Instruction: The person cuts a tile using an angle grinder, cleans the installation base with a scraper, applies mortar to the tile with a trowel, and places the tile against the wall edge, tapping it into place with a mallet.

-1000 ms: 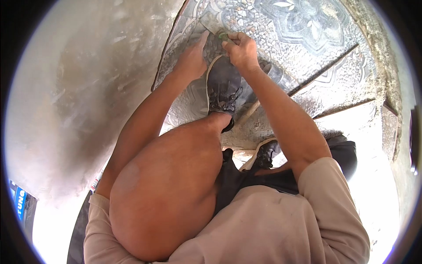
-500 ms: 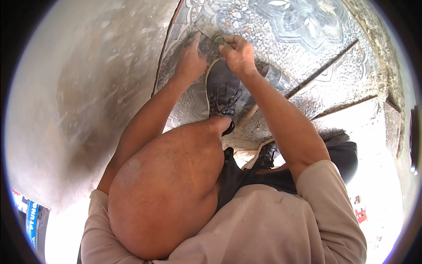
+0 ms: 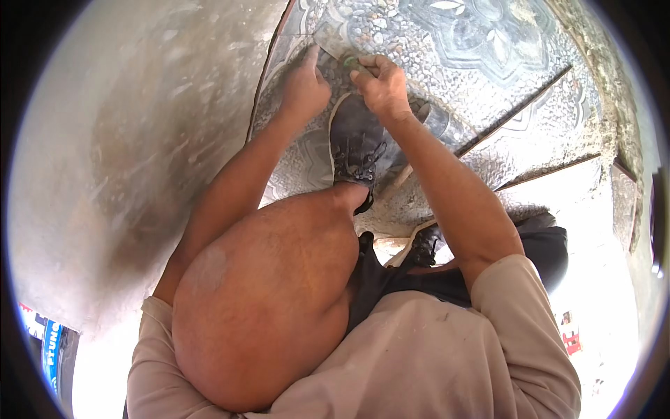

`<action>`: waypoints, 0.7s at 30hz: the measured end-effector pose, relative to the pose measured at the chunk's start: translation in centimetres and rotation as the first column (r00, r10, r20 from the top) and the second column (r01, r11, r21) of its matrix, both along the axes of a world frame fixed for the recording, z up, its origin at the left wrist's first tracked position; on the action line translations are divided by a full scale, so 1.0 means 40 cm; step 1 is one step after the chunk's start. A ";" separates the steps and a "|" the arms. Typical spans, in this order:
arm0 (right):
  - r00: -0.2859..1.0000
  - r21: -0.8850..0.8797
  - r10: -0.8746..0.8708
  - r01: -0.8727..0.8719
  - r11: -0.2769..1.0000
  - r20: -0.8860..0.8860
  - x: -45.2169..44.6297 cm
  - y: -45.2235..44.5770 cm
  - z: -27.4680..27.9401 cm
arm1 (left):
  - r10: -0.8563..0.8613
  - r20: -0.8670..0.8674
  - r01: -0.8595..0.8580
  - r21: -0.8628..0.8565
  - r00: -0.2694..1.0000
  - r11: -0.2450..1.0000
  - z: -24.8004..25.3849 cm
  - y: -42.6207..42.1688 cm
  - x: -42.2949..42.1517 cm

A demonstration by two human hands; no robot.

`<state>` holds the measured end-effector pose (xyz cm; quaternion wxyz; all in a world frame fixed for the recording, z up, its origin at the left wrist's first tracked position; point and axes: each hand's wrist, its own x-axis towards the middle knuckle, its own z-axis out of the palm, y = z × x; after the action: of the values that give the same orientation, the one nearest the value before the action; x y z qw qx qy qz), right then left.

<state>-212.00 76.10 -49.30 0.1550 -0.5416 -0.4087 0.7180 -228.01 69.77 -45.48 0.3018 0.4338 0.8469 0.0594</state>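
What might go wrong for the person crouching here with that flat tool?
The flat tool in the right hand could slip and nick the left hand, whose extended forefinger is close to its blade. The front shoe might also catch the pale stick beside it if the person shifts, upsetting their balance.

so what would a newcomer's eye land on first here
Probably the big bare knee, filling the lower left of the view. Next, near the top, the right hand grips a small tool with a green part, the left hand close beside it. Behind them spreads the grey floral-and-pebble patterned surface.
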 end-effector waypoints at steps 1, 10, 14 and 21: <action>1.000 0.001 -0.001 0.001 1.000 -0.001 -0.002 0.004 0.003 | -0.001 -0.001 0.001 0.001 1.000 1.000 -0.016 -0.009 -0.003; 1.000 0.018 0.028 -0.028 0.999 0.000 0.000 0.005 -0.009 | -0.092 -0.023 0.095 0.180 0.995 0.979 -0.062 -0.034 -0.008; 1.000 -0.014 -0.002 0.002 1.000 -0.024 -0.004 0.003 -0.019 | -0.074 0.002 0.071 0.232 0.997 0.970 -0.058 -0.038 -0.008; 1.000 0.000 0.003 -0.003 1.000 -0.024 -0.004 0.003 -0.024 | 0.125 0.268 -0.149 0.070 0.955 0.986 -0.077 -0.027 -0.024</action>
<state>-212.14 76.23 -50.27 0.1590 -0.5322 -0.4077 0.7247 -228.96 68.68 -48.56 0.3868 0.3755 0.8239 0.1749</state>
